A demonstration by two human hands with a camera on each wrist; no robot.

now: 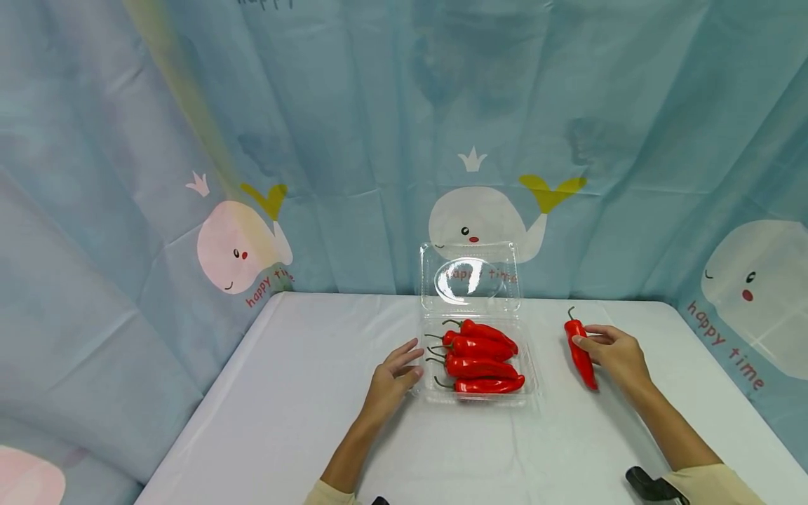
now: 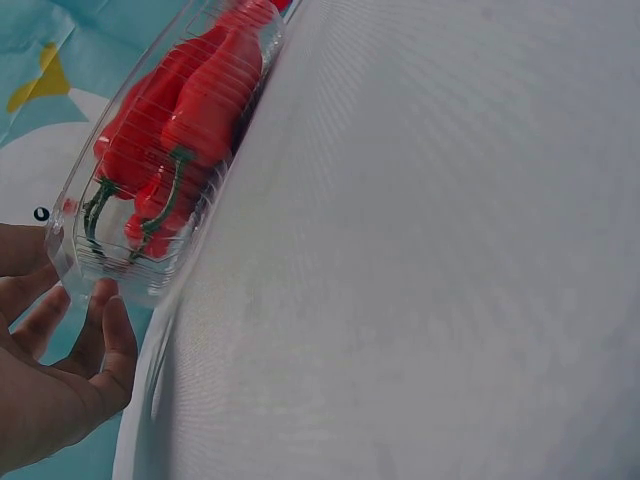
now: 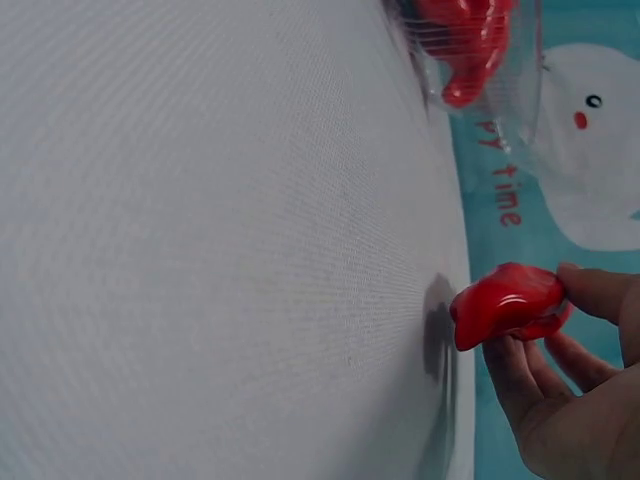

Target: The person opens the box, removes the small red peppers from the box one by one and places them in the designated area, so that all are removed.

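On the white table a clear plastic clamshell box (image 1: pixel 532 379) holds several red peppers (image 1: pixel 482 368) with green stems, lying in a row. Its transparent lid (image 1: pixel 429 287) stands raised at the back. My left hand (image 1: pixel 386 382) is at the box's left side, fingers spread with the tips right at the rim; the left wrist view shows the same hand (image 2: pixel 70 370) beside the box wall (image 2: pixel 75 190). To the right of the box, my right hand (image 1: pixel 618 354) pinches a single red pepper (image 1: pixel 579 358) between thumb and fingers, its stem pointing away. In the right wrist view this pepper (image 3: pixel 510 305) is seen end-on, just above its shadow.
A white cloth covers the table (image 1: pixel 303 393), whose far edge meets a blue curtain (image 1: pixel 353 175) printed with whales. Black straps or mounts (image 1: pixel 650 484) show at the right sleeve.
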